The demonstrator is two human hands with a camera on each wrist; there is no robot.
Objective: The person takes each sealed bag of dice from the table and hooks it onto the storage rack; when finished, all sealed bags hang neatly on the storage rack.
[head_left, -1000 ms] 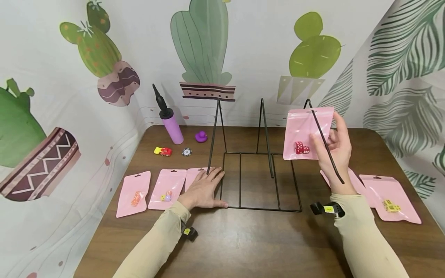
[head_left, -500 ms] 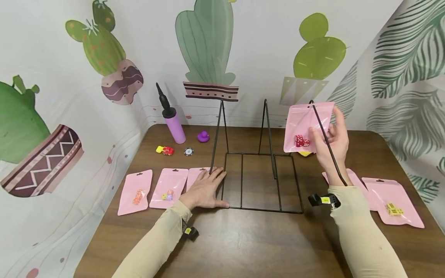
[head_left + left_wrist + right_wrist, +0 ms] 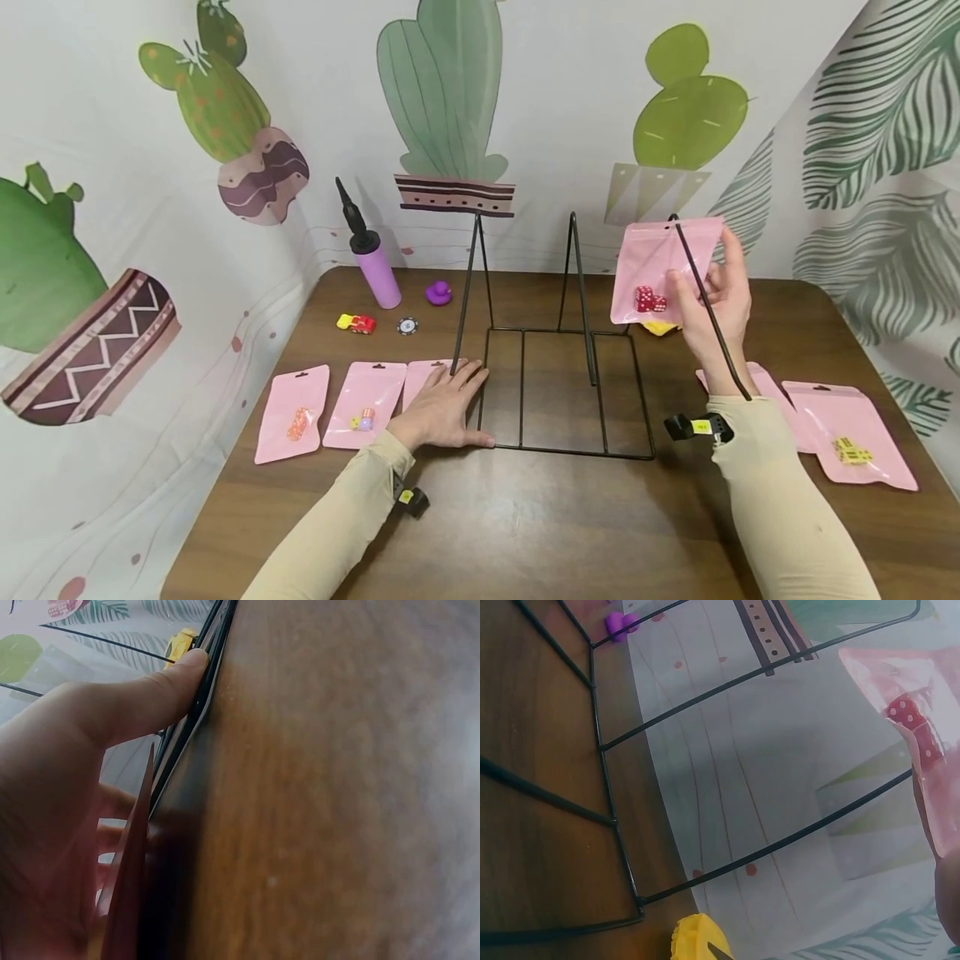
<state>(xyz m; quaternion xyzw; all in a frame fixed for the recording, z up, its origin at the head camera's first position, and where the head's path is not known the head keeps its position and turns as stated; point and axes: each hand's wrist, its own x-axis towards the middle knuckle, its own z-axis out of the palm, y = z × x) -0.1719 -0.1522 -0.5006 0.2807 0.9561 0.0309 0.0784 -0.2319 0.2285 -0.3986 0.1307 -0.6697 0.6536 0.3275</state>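
From the head camera, the right hand (image 3: 712,308) is held up in the air. It pinches a pink bag (image 3: 660,267) between thumb and fingers. The bag is flat and shiny, with a small hang hole at the top. Two red dice (image 3: 649,300) with white dots sit low inside it, just left of the thumb. The bag's top edge is right at the tip of the far right prong of the black wire rack (image 3: 562,392). One rack wire slants across in front of this hand. Below the hand, two more pink bags (image 3: 847,433) lie on the brown table (image 3: 540,525). There is bare table just in front of that wrist.

The left hand (image 3: 442,408) lies flat, fingers spread, on the table. Its thumb runs along the rack's front left corner. A pink bag (image 3: 418,379) peeks out from under its fingers. To its left lie two other pink bags (image 3: 330,408), side by side.

From the left wrist camera, the thumb (image 3: 142,701) presses on the rack's thin black wire (image 3: 187,742), right where it meets the table (image 3: 337,795).

From the right wrist camera, the pink bag (image 3: 922,727) is at the right edge, with a red die (image 3: 907,712) showing through. The rack's wires (image 3: 615,817) cross the table to the left of it. A yellow thing (image 3: 697,937) sits low down, just past the rack's corner.
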